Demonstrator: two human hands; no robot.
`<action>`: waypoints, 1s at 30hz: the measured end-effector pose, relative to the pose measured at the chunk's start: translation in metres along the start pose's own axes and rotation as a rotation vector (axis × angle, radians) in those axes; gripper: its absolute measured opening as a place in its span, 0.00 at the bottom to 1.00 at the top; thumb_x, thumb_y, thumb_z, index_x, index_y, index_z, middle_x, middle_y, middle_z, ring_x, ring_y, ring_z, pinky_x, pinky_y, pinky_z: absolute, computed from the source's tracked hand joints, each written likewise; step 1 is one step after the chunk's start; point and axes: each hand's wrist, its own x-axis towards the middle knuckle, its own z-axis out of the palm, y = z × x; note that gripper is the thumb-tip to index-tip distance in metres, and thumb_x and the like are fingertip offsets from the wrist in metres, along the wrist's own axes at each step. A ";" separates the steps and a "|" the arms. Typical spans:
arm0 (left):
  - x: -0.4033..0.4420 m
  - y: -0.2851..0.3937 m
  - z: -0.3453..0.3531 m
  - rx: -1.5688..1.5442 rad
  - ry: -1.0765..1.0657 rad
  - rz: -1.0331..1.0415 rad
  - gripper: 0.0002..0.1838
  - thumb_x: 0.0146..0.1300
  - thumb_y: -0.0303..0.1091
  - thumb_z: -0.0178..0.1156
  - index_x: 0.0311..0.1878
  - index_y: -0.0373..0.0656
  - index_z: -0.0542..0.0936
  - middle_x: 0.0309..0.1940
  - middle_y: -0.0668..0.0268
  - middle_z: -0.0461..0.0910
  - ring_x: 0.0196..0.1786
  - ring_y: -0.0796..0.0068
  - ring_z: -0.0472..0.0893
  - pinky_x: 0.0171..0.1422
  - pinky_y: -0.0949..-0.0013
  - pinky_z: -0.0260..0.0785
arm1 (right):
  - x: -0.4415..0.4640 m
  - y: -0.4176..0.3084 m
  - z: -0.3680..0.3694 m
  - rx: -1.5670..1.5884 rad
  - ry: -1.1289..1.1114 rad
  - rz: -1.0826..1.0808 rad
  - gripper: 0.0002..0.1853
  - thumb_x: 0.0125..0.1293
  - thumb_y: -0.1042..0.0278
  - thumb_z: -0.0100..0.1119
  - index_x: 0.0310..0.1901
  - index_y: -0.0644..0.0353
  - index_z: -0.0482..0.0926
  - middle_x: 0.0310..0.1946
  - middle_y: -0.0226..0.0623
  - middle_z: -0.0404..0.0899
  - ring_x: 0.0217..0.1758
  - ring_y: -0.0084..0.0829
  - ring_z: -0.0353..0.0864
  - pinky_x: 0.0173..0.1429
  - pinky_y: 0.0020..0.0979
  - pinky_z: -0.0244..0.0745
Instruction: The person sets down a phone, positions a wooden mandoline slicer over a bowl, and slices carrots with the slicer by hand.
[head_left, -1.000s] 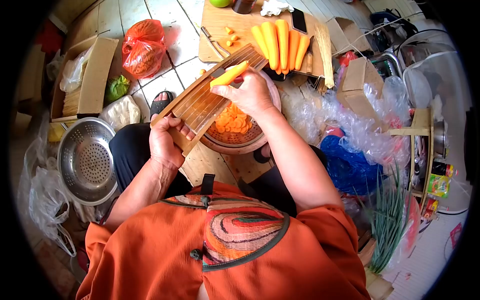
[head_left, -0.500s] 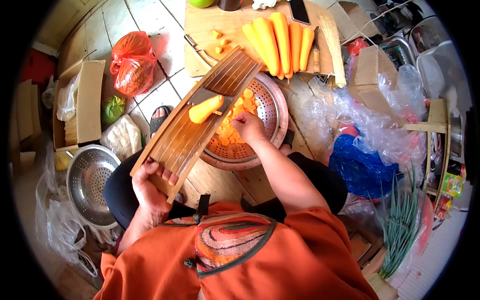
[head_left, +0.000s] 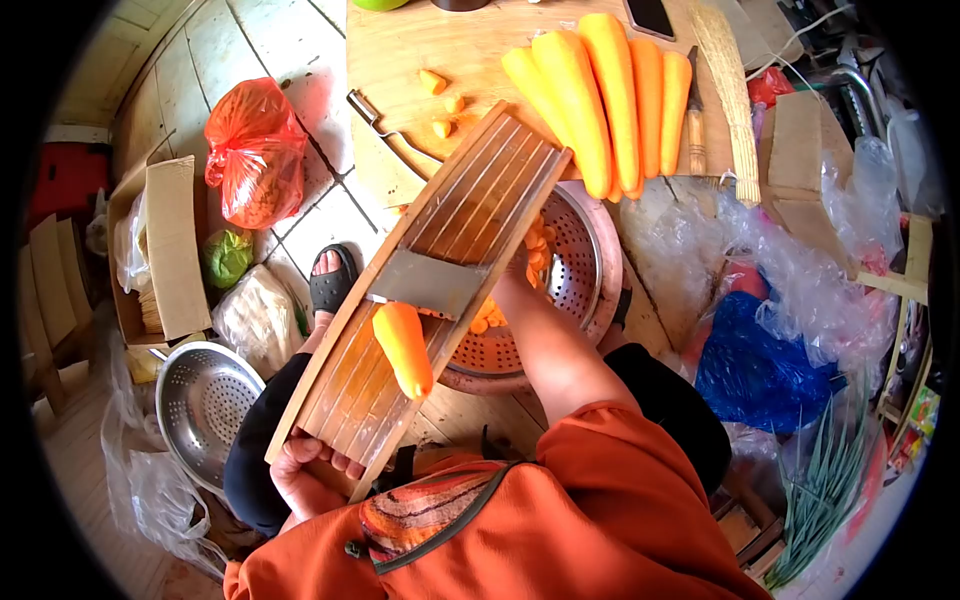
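My left hand (head_left: 305, 470) grips the lower end of a wooden mandoline slicer (head_left: 480, 195), fingers curled round its edge. The slicer slants over a metal colander (head_left: 577, 235) set in a pinkish basin (head_left: 612, 262). A peeled carrot piece (head_left: 402, 350) lies loose on the slicer's board, just below the metal blade plate (head_left: 430, 283). Orange carrot slices (head_left: 490, 318) lie in the colander, partly covered by the slicer. My right hand (head_left: 512, 278) reaches beneath the slicer beside the slices; its fingers are hidden there.
On the wooden board (head_left: 480, 70) lie several peeled carrots (head_left: 580, 100), small carrot ends (head_left: 432, 82), a peeler (head_left: 375, 120), a knife (head_left: 695, 130) and a phone (head_left: 650, 16). A second colander (head_left: 207, 400) stands left; plastic bags (head_left: 765, 350) and green onions (head_left: 825, 500) lie right.
The carrot piece has shifted from over the blade to below it. My right hand has gone from above the slices to under the slicer. The whole view has shifted slightly.
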 end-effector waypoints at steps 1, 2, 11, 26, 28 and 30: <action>-0.001 0.001 0.006 0.001 0.004 0.003 0.10 0.47 0.31 0.52 0.34 0.40 0.74 0.17 0.67 0.70 0.15 0.73 0.67 0.15 0.68 0.63 | 0.000 -0.003 0.001 0.069 0.003 0.003 0.20 0.64 0.58 0.51 0.55 0.56 0.76 0.55 0.41 0.76 0.58 0.40 0.75 0.59 0.35 0.72; -0.002 0.003 0.014 0.023 0.060 -0.009 0.10 0.46 0.30 0.51 0.33 0.40 0.73 0.16 0.68 0.67 0.15 0.73 0.66 0.16 0.67 0.63 | -0.001 -0.006 0.002 0.138 0.006 0.005 0.19 0.64 0.58 0.51 0.54 0.56 0.76 0.54 0.42 0.76 0.58 0.39 0.75 0.58 0.35 0.72; -0.002 -0.004 0.002 -0.025 -0.004 -0.026 0.08 0.47 0.30 0.52 0.31 0.40 0.72 0.15 0.68 0.67 0.14 0.74 0.65 0.15 0.69 0.63 | -0.047 -0.172 -0.041 -0.891 -0.225 0.229 0.18 0.60 0.57 0.61 0.48 0.58 0.81 0.39 0.51 0.82 0.45 0.47 0.82 0.51 0.38 0.75; 0.000 0.000 0.007 0.026 0.053 -0.044 0.09 0.46 0.30 0.51 0.32 0.39 0.72 0.15 0.68 0.64 0.15 0.74 0.64 0.16 0.68 0.62 | 0.026 -0.109 -0.055 -1.000 0.135 0.193 0.20 0.55 0.51 0.65 0.39 0.61 0.80 0.40 0.50 0.81 0.46 0.46 0.81 0.50 0.43 0.76; 0.001 0.000 0.010 0.067 0.088 -0.055 0.10 0.44 0.30 0.51 0.32 0.40 0.71 0.15 0.68 0.63 0.15 0.73 0.63 0.16 0.67 0.61 | 0.033 -0.098 -0.051 -0.993 0.131 0.195 0.18 0.54 0.52 0.66 0.36 0.60 0.80 0.36 0.48 0.82 0.43 0.47 0.82 0.48 0.41 0.77; 0.001 0.000 0.011 0.022 0.077 -0.065 0.09 0.44 0.30 0.51 0.32 0.40 0.71 0.15 0.67 0.63 0.15 0.73 0.64 0.17 0.67 0.62 | 0.031 -0.093 -0.048 -0.817 0.137 0.237 0.17 0.54 0.54 0.66 0.35 0.61 0.79 0.35 0.47 0.83 0.41 0.46 0.82 0.47 0.40 0.77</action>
